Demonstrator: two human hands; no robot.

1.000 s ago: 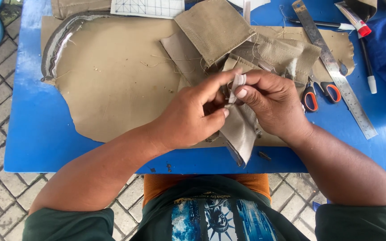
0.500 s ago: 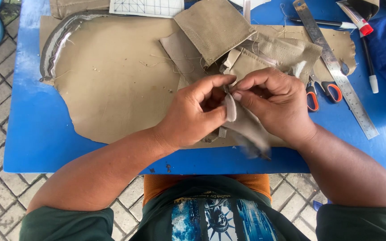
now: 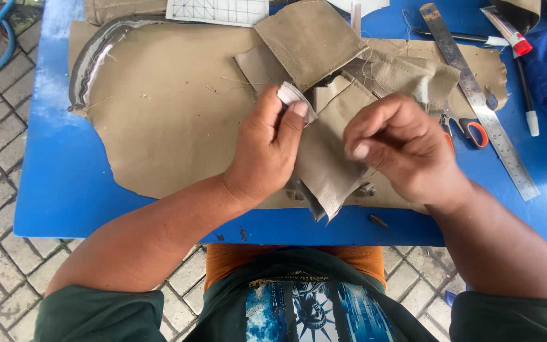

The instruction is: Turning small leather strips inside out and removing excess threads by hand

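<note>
A: What is being worked on here?

B: A tan leather piece (image 3: 327, 171), held up just above the blue counter (image 3: 64, 190) over a large tan hide (image 3: 166, 126). By the look of it, a pale strip (image 3: 294, 98) is being handled at the piece's top edge, perhaps tape or a backing being peeled; that is a judgement only.

A: And the hands?

B: The left hand (image 3: 267, 149) is closed in a pinch, thumb and fingers gripping the pale strip together with the leather's upper edge. The right hand (image 3: 403, 149) is curled with fingertips drawn together just beside the piece; whether it grips anything, I cannot tell.

A: What would the work call for from here?

B: A firm left-hand grip, so the piece stays taut while the strip is worked.

A: Anything else nearby?

B: A steel ruler (image 3: 476, 95), orange-handled scissors (image 3: 470, 130) and a red-capped marker (image 3: 508, 28) lie to the right.
</note>
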